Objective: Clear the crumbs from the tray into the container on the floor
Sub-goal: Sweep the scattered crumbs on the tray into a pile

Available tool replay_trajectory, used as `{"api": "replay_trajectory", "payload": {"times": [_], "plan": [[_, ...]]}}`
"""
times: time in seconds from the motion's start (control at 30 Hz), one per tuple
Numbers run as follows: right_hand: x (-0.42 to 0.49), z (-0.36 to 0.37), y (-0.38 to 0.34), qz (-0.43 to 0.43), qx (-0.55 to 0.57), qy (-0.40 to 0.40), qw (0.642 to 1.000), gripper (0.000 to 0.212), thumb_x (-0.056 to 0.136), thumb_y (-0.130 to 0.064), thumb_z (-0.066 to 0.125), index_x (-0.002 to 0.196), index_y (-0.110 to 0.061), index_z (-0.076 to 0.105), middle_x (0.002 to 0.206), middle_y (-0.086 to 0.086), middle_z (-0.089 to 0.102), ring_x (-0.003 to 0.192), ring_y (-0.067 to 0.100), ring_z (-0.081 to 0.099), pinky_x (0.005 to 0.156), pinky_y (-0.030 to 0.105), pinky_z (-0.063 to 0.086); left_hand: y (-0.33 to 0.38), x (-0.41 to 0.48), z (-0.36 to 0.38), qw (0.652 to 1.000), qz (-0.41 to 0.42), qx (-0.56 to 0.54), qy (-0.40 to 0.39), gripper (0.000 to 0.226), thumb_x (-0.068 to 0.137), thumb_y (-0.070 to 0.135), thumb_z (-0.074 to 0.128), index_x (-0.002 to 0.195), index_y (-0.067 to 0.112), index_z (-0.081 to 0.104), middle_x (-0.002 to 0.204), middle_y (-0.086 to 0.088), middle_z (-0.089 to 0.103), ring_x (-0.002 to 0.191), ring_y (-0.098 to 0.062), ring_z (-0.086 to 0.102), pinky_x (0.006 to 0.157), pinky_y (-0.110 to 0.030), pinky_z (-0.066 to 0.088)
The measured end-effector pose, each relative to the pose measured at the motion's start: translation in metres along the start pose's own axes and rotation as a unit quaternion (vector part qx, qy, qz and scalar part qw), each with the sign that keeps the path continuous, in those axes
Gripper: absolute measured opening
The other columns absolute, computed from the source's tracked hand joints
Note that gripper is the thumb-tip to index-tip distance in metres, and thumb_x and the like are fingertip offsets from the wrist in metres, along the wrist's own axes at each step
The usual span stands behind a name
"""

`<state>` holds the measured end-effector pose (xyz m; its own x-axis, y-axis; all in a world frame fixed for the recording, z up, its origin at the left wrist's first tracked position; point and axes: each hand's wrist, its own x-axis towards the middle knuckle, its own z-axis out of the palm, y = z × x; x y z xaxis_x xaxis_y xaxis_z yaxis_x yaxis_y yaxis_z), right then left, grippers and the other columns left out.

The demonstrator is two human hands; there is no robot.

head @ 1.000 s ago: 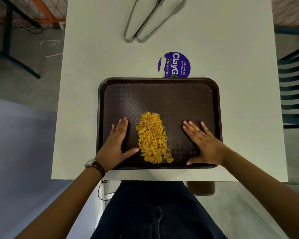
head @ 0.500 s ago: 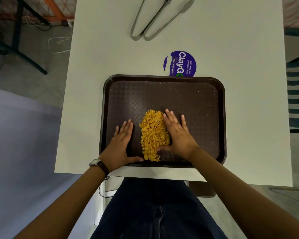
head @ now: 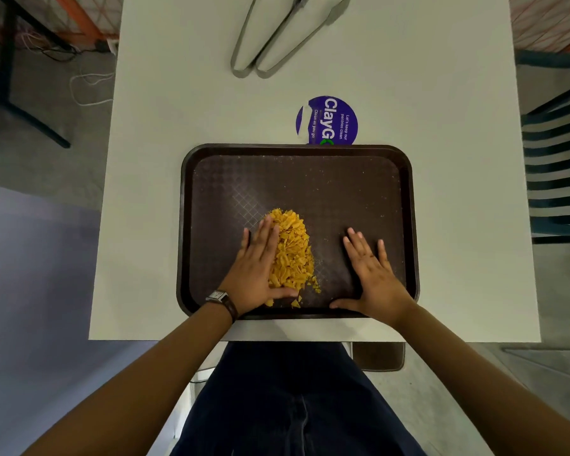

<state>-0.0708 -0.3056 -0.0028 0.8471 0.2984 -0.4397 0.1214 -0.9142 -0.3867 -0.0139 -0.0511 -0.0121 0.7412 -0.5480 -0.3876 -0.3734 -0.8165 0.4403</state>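
A dark brown tray (head: 310, 172) lies on the white table (head: 152, 192) in front of me. A heap of yellow-orange crumbs (head: 293, 251) sits in the tray's near middle, with a few loose bits by the near rim. My left hand (head: 255, 271), fingers straight, presses flat against the left side of the heap. My right hand (head: 372, 274) rests flat on the tray to the right of the crumbs, apart from them, thumb along the near rim. A dark brown container (head: 380, 356) shows on the floor under the table's near edge, mostly hidden.
A round purple sticker (head: 329, 121) sits on the table just beyond the tray. Two pale chair backs (head: 277, 34) stand at the far edge. A striped chair (head: 556, 166) is to the right. Cables and a table leg lie on the floor at left.
My right hand has pulled away from the heap to the right side of the tray. My left hand has slid right and now pushes against the crumbs' left side.
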Motion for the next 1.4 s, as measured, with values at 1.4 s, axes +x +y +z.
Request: {"api": "replay_trajectory", "payload": {"times": [1.4], "plan": [[0.058, -0.003, -0.033, -0.050, 0.019, 0.102, 0.993, 0.117, 0.067, -0.071, 0.060, 0.151, -0.012, 0.003, 0.159, 0.007, -0.006, 0.146, 0.017, -0.013, 0.112, 0.044, -0.025, -0.022, -0.034, 0.000, 0.981, -0.072, -0.139, 0.111, 0.094, 0.076, 0.076, 0.026, 0.144, 0.019, -0.006, 0.152, 0.005, -0.014, 0.142, -0.009, -0.015, 0.114, -0.032, -0.013]]}}
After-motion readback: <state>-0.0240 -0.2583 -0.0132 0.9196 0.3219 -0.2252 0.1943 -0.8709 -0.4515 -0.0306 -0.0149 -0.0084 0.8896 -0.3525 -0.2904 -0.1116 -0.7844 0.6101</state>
